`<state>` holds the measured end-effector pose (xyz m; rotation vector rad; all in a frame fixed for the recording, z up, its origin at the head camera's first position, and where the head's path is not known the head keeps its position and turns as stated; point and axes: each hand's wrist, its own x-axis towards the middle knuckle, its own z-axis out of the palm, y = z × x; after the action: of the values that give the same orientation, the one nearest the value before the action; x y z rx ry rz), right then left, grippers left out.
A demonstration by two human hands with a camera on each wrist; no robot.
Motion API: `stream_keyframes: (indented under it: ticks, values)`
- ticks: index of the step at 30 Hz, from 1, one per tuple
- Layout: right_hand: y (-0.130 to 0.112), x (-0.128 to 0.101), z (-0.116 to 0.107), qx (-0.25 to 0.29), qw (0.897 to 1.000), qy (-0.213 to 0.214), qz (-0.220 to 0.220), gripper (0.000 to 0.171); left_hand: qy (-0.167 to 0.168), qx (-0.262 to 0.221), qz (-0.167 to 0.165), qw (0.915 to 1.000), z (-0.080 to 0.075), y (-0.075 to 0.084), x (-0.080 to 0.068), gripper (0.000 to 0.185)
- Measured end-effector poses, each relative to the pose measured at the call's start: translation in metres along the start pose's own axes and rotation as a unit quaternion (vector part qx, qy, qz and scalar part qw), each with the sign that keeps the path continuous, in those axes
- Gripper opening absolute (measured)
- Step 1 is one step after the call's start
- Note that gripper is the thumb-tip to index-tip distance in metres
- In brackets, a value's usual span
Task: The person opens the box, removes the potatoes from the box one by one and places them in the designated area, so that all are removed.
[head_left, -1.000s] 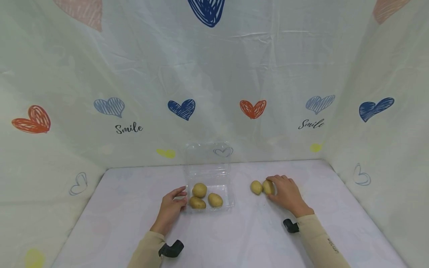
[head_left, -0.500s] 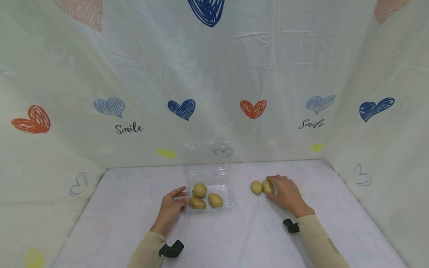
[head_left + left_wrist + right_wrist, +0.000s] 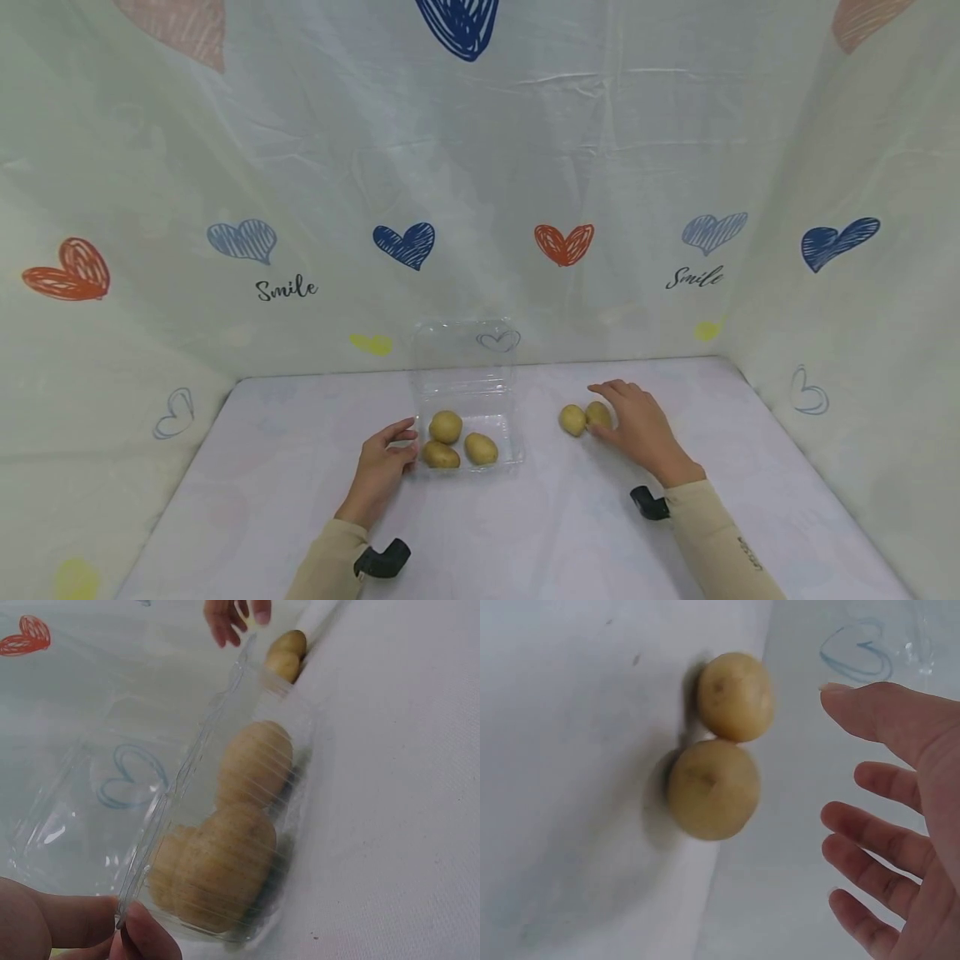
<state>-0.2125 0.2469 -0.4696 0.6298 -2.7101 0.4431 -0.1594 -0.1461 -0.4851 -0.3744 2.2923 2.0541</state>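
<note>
A clear plastic clamshell box point(image 3: 516, 429) stands on the white table with its lid point(image 3: 457, 358) raised at the back. Inside are three potatoes point(image 3: 481, 449). At its left side, my left hand point(image 3: 378, 471) pinches the rim between thumb and finger, plain in the left wrist view. To the right of the box, a left potato point(image 3: 572, 420) and a right potato point(image 3: 597, 415) lie side by side. My right hand point(image 3: 641, 429) is over the right one, fingers spread. In the right wrist view a gap shows between these fingers and both potatoes point(image 3: 714, 790).
A white cloth covers the table point(image 3: 480, 533). Behind it hangs a pale curtain point(image 3: 480, 167) printed with hearts and "Smile". Each wrist carries a black device, the left device point(image 3: 382, 558) and the right device point(image 3: 649, 503), below beige sleeves.
My right hand has let go of the right potato, its fingers spreading and rising a little off it. Both potatoes on the table, the box and my left hand stay put.
</note>
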Motion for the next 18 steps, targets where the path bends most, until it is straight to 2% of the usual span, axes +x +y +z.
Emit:
stream_keyframes:
  ticks: [6, 18]
  values:
    - [-0.02, 0.008, -0.004, 0.009, 0.999, 0.02, -0.036, 0.059, -0.004, 0.007, 0.0, 1.0, 0.0, 0.0, 0.0, 0.047]
    - [-0.065, 0.016, 0.012, 0.002, 0.996, -0.012, -0.083, 0.057, -0.008, 0.002, -0.002, 1.0, -0.001, 0.001, 0.0, 0.047]
